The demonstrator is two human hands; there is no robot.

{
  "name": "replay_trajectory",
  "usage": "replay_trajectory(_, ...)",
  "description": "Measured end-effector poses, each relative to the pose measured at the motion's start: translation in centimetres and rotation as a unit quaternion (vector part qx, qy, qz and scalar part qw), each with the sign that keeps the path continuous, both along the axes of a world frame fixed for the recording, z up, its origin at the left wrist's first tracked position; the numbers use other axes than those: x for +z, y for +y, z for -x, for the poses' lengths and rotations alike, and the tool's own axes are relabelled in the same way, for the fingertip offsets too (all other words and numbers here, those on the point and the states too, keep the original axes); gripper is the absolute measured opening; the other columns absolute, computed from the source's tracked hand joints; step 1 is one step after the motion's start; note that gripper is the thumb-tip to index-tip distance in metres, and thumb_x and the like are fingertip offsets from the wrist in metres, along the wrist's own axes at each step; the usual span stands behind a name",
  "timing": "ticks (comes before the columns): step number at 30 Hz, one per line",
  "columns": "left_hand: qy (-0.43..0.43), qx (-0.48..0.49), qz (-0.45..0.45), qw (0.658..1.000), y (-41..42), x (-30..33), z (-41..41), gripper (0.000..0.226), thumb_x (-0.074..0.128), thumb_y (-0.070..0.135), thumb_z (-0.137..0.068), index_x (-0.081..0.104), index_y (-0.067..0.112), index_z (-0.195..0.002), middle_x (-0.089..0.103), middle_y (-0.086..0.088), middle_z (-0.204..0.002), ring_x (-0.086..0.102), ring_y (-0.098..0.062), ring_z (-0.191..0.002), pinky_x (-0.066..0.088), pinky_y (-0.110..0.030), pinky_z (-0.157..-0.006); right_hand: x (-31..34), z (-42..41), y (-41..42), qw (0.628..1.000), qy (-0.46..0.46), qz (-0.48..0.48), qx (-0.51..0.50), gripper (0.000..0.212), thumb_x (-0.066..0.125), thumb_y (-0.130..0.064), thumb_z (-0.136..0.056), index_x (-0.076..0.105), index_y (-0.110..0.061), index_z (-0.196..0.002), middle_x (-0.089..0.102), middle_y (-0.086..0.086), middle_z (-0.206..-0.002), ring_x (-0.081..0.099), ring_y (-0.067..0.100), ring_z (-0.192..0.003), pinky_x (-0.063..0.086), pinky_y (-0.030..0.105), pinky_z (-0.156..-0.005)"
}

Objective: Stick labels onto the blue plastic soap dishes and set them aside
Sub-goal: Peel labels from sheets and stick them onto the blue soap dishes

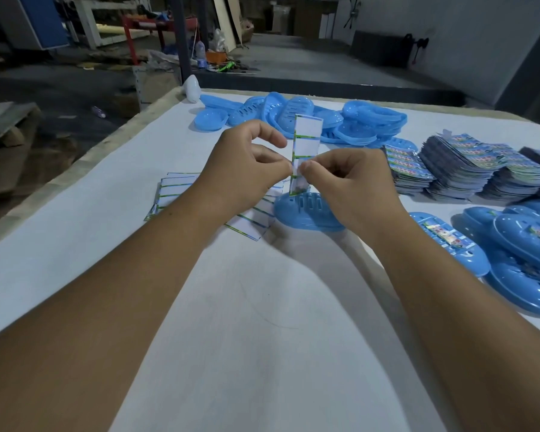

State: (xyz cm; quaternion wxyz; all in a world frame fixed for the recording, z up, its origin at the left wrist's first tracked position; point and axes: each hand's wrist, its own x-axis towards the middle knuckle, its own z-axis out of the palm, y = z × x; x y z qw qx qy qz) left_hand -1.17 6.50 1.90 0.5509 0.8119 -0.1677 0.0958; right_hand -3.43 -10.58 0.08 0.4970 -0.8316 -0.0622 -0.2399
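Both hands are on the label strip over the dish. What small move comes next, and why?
Probably peel the label free and press it onto the soap dish just below. The left hand and right hand pinch the label strip upright, and that dish shows no label, unlike the labelled dishes to the right.

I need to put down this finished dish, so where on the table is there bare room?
Bare cloth lies near you between the forearms, and on the left below the used label sheets. The right side is crowded: labelled dishes and label stacks. The far edge holds the unlabelled dish pile.
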Motion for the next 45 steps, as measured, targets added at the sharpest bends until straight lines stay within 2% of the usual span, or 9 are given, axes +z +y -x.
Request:
replay_trajectory(6,0.014,0.053,0.025,0.998,-0.1,-0.1,-0.6,0.024,0.074,0.011,-0.076,0.054,0.022,-0.081,0.063,0.011,-0.059,0.045,0.0,-0.043,0.038,-0.01,-0.046,0.2,0.0,-0.1,0.998,0.036,-0.049,0.0,0.02,0.073,-0.025,-0.087,0.076,-0.017,-0.069,0.054,-0.005,-0.048,0.039,0.005,-0.046,0.034,0.016,-0.048)
replay_trajectory(9,0.028,0.074,0.033,0.996,0.2,-0.1,-1.0,0.022,0.074,0.014,-0.078,0.054,0.022,-0.082,0.061,0.005,-0.067,0.05,-0.004,-0.048,0.04,-0.012,-0.043,0.3,-0.1,-0.2,0.996,0.055,-0.075,-0.014,0.016,0.073,-0.031,-0.083,0.079,-0.021,-0.071,0.071,0.015,-0.075,0.05,0.012,-0.06,0.041,0.029,-0.058)
replay_trajectory(16,0.064,0.124,0.022,0.99,0.6,-0.1,-1.7,0.012,0.066,0.016,-0.082,0.057,0.024,-0.082,0.069,-0.003,-0.085,0.064,-0.016,-0.07,0.046,-0.025,-0.059,0.6,-0.2,-0.3,0.987,0.095,-0.122,-0.032,0.025,0.071,-0.043,-0.068,0.077,-0.019,-0.071,0.066,0.026,-0.083,0.047,0.018,-0.064,0.038,0.035,-0.058)
replay_trajectory(22,0.048,0.17,-0.041,0.983,1.3,-0.2,-2.3,0.012,0.058,0.015,-0.086,0.059,0.026,-0.082,0.06,0.008,-0.074,0.058,-0.01,-0.07,0.04,-0.027,-0.058,0.6,-0.4,-0.7,0.982,0.115,-0.143,-0.042,0.017,0.074,-0.034,-0.073,0.076,-0.022,-0.062,0.07,-0.004,-0.065,0.051,0.006,-0.057,0.043,0.028,-0.057)
replay_trajectory(29,0.04,0.186,-0.079,0.979,1.9,-0.6,-2.5,0.012,0.057,0.018,-0.083,0.056,0.027,-0.091,0.058,0.007,-0.084,0.058,-0.016,-0.078,0.044,-0.03,-0.066,0.6,-0.4,-0.7,0.981,0.123,-0.148,-0.037,0.018,0.073,-0.033,-0.075,0.076,-0.026,-0.058,0.068,-0.008,-0.062,0.051,0.004,-0.055,0.042,0.026,-0.057)
replay_trajectory(33,0.026,0.211,-0.193,0.958,2.7,-0.5,-2.6,0.006,0.058,0.024,-0.086,0.054,0.027,-0.084,0.058,0.01,-0.087,0.057,-0.019,-0.087,0.039,-0.03,-0.065,0.8,-0.4,-1.0,0.978,0.124,-0.163,-0.047,0.023,0.073,-0.031,-0.075,0.073,-0.025,-0.053,0.067,-0.008,-0.06,0.051,0.005,-0.053,0.044,0.027,-0.06)
replay_trajectory(38,0.015,0.215,-0.423,0.88,3.2,-1.4,-2.1,0.015,0.061,0.035,-0.084,0.063,0.024,-0.094,0.065,0.001,-0.098,0.059,-0.026,-0.093,0.042,-0.032,-0.069,0.9,-0.2,-0.6,0.983,0.114,-0.131,-0.066,0.018,0.072,-0.035,-0.073,0.075,-0.024,-0.059,0.068,-0.008,-0.061,0.051,0.011,-0.06,0.044,0.033,-0.061)
replay_trajectory(40,-0.034,0.228,-0.401,0.887,2.9,-1.0,-1.9,0.011,0.063,0.035,-0.085,0.064,0.026,-0.091,0.061,0.003,-0.096,0.058,-0.024,-0.095,0.04,-0.032,-0.071,0.8,-0.2,-0.5,0.985,0.103,-0.114,-0.073,0.019,0.072,-0.034,-0.075,0.075,-0.018,-0.065,0.067,-0.007,-0.06,0.05,0.009,-0.057,0.043,0.03,-0.057)
replay_trajectory(45,0.015,0.093,-0.084,0.992,0.7,0.7,-0.5,0.013,0.074,0.033,-0.081,0.073,0.028,-0.069,0.072,0.014,-0.07,0.063,0.004,-0.066,0.043,-0.007,-0.05,0.6,-0.1,-0.3,0.991,0.074,-0.084,-0.071,0.019,0.072,-0.029,-0.075,0.072,-0.016,-0.061,0.059,-0.004,-0.055,0.042,0.006,-0.048,0.034,0.017,-0.042)
